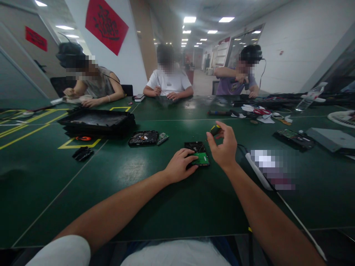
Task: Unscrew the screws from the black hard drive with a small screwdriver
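A hard drive (195,147) with a green circuit board (203,159) lies on the table in front of me. My left hand (181,164) grips its left side, fingers over the board and thumb along the near edge. To the right and a little above the drive, my right hand (224,144) is closed around a screwdriver with a black and yellow handle (215,129); its shaft is hard to make out. Left of the drive sit another hard drive (143,138) and a loose circuit board (162,138).
A black tray (97,122) stands at the left, with small black parts (83,153) before it. On the right are a white cable (299,220), another drive (294,139), a grey box (331,139) and a plastic bottle (311,96). Several people sit across the table.
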Demonstrator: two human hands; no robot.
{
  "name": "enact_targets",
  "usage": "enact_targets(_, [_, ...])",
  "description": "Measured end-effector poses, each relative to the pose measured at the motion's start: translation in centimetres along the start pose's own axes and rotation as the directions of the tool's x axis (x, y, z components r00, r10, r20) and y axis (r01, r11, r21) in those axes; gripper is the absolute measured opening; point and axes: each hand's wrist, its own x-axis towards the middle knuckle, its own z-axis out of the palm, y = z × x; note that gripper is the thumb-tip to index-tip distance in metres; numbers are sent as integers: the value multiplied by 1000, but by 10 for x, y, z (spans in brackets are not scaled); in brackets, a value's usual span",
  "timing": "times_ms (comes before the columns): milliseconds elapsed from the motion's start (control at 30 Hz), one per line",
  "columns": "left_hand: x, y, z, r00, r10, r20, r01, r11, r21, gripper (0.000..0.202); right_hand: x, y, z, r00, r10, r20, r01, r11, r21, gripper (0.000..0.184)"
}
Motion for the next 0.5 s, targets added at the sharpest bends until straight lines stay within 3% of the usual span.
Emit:
enact_targets(167, [5,2,-6,999,-1,-51,0,1000,-11,40,3,9,-2,997,42,-61,-44,999,-30,44])
enact_targets(267, [22,-5,-13,992,-47,-115,46,999,-16,34,3,22,0,993,82,-80,-83,996,-14,44])
enact_targets(400, [66,-38,-21,981,-166,-105,170,985,36,28,1,40,5,981,165,-100,-165,986,10,46])
enact_targets(500, [100,-71,-20,948,-317,11,315,946,72,24,-2,57,8,970,211,-118,-213,977,-5,42])
